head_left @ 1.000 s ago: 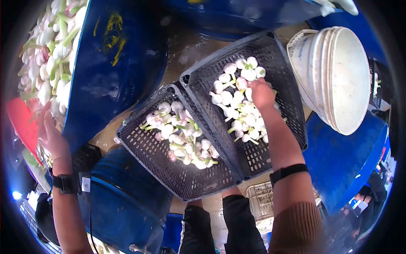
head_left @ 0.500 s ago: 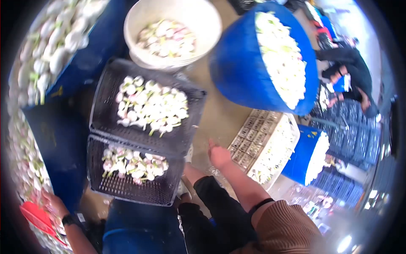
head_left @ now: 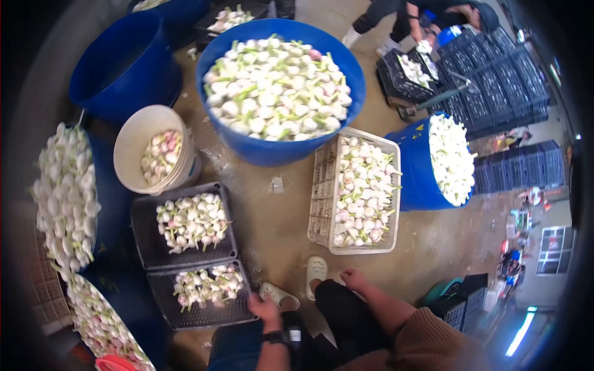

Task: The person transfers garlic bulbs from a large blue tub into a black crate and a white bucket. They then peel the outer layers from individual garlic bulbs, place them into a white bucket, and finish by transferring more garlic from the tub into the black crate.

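Note:
My left hand (head_left: 265, 308), with a dark band at the wrist, is beside the right end of the lower black crate (head_left: 198, 318); its fingers are blurred, and contact with the rim is unclear. This crate holds pale bulbs with green stems, and the upper black crate (head_left: 142, 232) holds more. Over the floor by my knee, my right hand (head_left: 354, 279) has its fingers curled in, with nothing visible in them. Nearest to it is the white crate (head_left: 320, 198) full of bulbs. At the lower left lies a red container (head_left: 114, 363), partly cut off.
A large blue tub (head_left: 272, 151) heaped with bulbs stands ahead, beside a white bucket (head_left: 133, 148) and another blue tub (head_left: 117, 68). More bulbs fill a blue barrel (head_left: 414, 164) at the right. A person (head_left: 402, 18) bends over black crates at the upper right.
The view has swung. My left hand has left the red container and come to the lower black crate. My right hand has drawn back toward my knee, its fingers now curled.

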`<state>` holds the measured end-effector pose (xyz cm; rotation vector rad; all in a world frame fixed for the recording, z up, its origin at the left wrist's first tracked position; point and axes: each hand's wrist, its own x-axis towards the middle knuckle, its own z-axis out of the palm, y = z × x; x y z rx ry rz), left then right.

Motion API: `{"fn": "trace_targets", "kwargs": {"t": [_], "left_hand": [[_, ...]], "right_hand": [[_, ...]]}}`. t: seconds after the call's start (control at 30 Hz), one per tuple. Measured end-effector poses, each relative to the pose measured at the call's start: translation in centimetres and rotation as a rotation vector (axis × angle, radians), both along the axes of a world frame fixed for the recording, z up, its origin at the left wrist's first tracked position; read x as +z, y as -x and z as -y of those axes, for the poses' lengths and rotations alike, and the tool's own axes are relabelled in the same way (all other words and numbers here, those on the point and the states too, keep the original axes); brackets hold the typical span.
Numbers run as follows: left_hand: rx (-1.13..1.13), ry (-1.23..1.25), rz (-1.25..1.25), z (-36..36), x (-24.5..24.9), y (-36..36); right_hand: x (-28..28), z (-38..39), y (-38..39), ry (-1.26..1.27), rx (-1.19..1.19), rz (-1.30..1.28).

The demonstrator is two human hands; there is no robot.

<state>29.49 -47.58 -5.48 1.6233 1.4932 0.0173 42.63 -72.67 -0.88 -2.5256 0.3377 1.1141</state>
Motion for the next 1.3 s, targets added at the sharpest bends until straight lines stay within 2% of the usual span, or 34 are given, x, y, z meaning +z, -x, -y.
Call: {"fn": "trace_targets", "kwargs": {"t": [0.03,0.1,0.17,0.23,0.27,0.3,0.33,0.37,0.4,0.47,0.5,0.53,0.57,0.6,0.67,0.77,0.83,0.9,0.97,1.0,1.03,1.07,1.1,1.13,1.17,1.2,1.23,1.27,1.3], "left_hand": [[-0.035,0.158,0.086,3.3,-0.3,-0.8],[-0.036,0.651,0.108,7.0,1.7,-3.7],[-0.071,0.718,0.054,9.8,0.6,-5.0],[-0.094,0.772,0.006,12.6,-2.8,-6.5],[-0.098,0.913,0.057,13.8,-5.4,-6.4],[-0.103,1.055,0.104,14.6,-5.9,-7.2],[-0.118,1.044,0.077,16.5,-6.5,-7.9],[0.018,1.091,-0.009,19.1,-5.5,-10.5],[0.159,1.131,-0.092,21.5,-5.3,-12.1],[0.33,1.503,-0.069,25.2,-11.6,-11.7],[0.333,1.49,-0.092,26.8,-11.5,-13.0],[0.498,1.418,-0.088,28.4,-9.9,-16.0],[0.657,1.336,-0.081,29.7,-9.4,-18.1],[0.656,1.319,-0.101,30.3,-10.2,-18.5],[1.172,1.371,0.075,30.7,-11.7,-19.2],[1.113,1.369,-0.028,30.2,-12.2,-19.2],[1.05,1.348,0.016,29.5,-12.4,-18.7],[0.988,1.343,0.078,27.7,-13.1,-18.2],[0.91,1.465,0.144,22.4,-13.5,-17.4],[0.905,1.315,0.071,19.9,-12.6,-18.5],[0.904,1.172,-0.003,16.8,-10.8,-19.8],[0.766,1.172,0.047,14.6,-6.8,-23.3],[0.632,1.16,0.096,12.3,-3.7,-26.3],[0.583,1.1,0.119,7.9,-8.0,-24.3],[0.53,1.039,0.137,4.4,-10.1,-23.9],[0.433,1.051,0.201,1.0,-12.1,-23.2],[0.334,1.06,0.266,-0.6,-11.6,-25.1],[0.321,1.012,0.187,-2.1,-10.5,-27.0],[0.314,0.963,0.105,-3.5,-9.1,-28.6]], "right_hand": [[-0.1,1.8,-0.1,-0.009,-0.023,0.0],[-0.4,5.3,-0.2,-0.015,-0.117,-0.014],[-0.4,8.4,-0.4,-0.027,-0.235,-0.07],[-2.1,11.4,-1.6,-0.052,-0.341,-0.124],[-4.3,13.7,-1.1,-0.005,-0.376,-0.071],[-5.3,15.5,-1.0,0.045,-0.416,-0.021],[-6.3,17.9,-1.2,0.101,-0.239,-0.035],[-7.0,20.1,-2.5,0.156,-0.061,-0.046],[-8.2,21.8,-3.7,0.147,-0.084,-0.06],[-11.8,25.6,-6.5,0.326,-0.491,0.229],[-14.3,28.2,-7.7,0.367,-0.493,0.286],[-16.7,30.0,-8.8,0.411,-0.495,0.34],[-16.9,30.4,-10.8,0.334,-0.532,0.31],[-16.1,30.4,-12.7,0.256,-0.572,0.284],[-17.2,29.7,-13.4,0.228,-0.655,0.271],[-18.2,29.3,-12.9,0.207,-0.741,0.287],[-18.1,28.5,-12.1,0.206,-0.749,0.307],[-16.1,26.6,-11.5,-0.012,-0.802,0.363],[-22.4,25.8,-5.6,0.108,-0.84,0.233],[-21.3,22.3,-4.4,0.111,-0.876,0.268],[-19.9,18.0,-3.7,0.217,-0.836,0.219],[-20.5,14.6,-1.5,0.141,-0.864,0.229],[-19.3,10.7,-1.5,0.124,-0.917,0.101],[-17.8,6.9,-1.9,0.007,-1.018,0.052],[-15.1,3.9,-3.7,-0.01,-0.956,-0.202],[-15.0,0.3,-3.3,-0.115,-1.076,-0.13],[-14.9,-1.9,-2.4,-0.225,-1.194,-0.057],[-16.0,-3.7,-1.3,-0.223,-1.165,-0.064],[-17.4,-5.0,-0.5,-0.34,-1.317,-0.075]]}}
